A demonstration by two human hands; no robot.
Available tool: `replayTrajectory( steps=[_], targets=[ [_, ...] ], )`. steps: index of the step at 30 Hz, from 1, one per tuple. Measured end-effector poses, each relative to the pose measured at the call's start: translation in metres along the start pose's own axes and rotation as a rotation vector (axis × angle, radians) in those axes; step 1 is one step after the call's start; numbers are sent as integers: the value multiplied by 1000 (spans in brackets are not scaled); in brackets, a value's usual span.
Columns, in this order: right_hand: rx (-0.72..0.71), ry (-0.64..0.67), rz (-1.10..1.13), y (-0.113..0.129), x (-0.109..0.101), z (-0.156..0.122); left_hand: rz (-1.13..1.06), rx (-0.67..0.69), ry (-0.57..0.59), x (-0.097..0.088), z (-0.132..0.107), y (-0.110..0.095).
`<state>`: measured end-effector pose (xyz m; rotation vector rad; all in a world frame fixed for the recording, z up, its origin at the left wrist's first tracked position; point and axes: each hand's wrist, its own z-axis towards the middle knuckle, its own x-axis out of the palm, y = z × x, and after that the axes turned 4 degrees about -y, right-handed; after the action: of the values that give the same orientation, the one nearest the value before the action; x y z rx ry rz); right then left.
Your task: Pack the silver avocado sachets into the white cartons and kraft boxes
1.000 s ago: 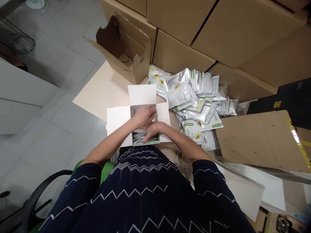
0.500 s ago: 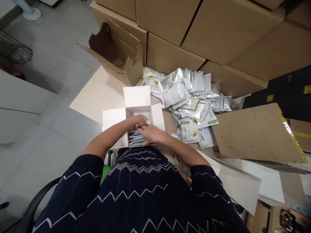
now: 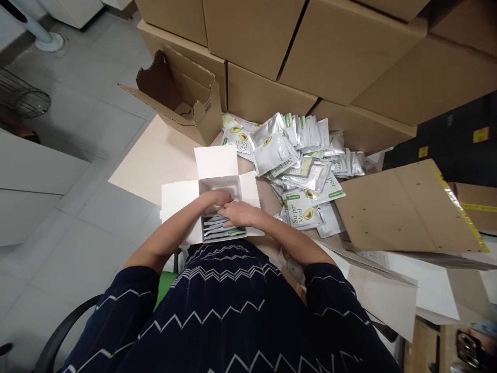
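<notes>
An open white carton (image 3: pixel 180 194) stands in front of my body with its flaps folded outward. Flat foil sachets (image 3: pixel 217 232) are lined up on edge in its near part. My left hand (image 3: pixel 220 198) reaches in from the left, fingers curled down and their tips hidden inside. From the right, my right hand (image 3: pixel 238 214) bends over the row, its fingers closed around the sachets' upper edges, close to the left fingertips. Right of the carton lies a heap of silver-and-white sachets (image 3: pixel 275 153) printed with avocados.
A torn-open brown box (image 3: pixel 212 111) stands behind the carton on the left. Stacked cardboard boxes (image 3: pixel 267 90) wall off the back. At the right, a cardboard panel (image 3: pixel 411 207) leans over white card sheets (image 3: pixel 382 295). Tiled floor (image 3: pixel 73 248) lies to the left.
The view has shifted slightly, so the scene sits a little lower. My left hand has moved slightly away from the sachets toward the carton's far part; more of the row shows.
</notes>
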<state>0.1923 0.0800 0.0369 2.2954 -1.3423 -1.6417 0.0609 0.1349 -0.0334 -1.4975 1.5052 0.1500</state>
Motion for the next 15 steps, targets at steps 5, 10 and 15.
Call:
replayTrajectory(
  steps=[5,10,15],
  targets=[
    [16,24,-24,-2,0,0,-88,96,-22,-23,-60,1],
    [44,32,25,4,0,1,-166,138,62,-21,-108,-2],
    [-150,97,276,-2,-57,-41,24,64,19,2,-106,-21]
  ],
)
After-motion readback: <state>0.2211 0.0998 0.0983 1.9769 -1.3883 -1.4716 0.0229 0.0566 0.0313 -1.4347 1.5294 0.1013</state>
